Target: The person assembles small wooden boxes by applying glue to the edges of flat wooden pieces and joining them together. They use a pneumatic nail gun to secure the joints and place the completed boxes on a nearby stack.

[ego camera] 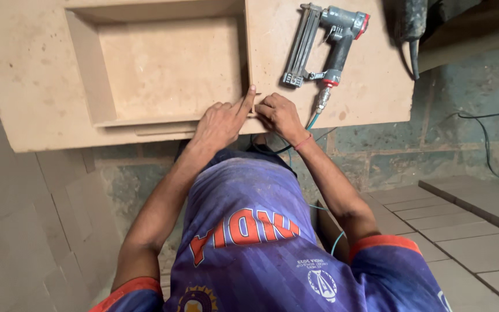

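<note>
A purple jersey (249,242) fills the lower frame. Above it, both hands, left (220,122) and right (281,115), are pressed together, holding nothing, on a thin strip (163,126) at the recessed board's (30,75) lower edge. The nail gun (324,43) is left untouched, upper right.

No packages, signs or screens show in this view. The only thing close to a label is the printing on the purple sports shirt (249,242) at the bottom of the view: a row of large orange letters edged in white across its middle, a small white round emblem with fine white print above it lower right, and part of a round orange and gold crest at the bottom edge. The grey pneumatic nail gun (326,43) shows no readable sticker.
</note>
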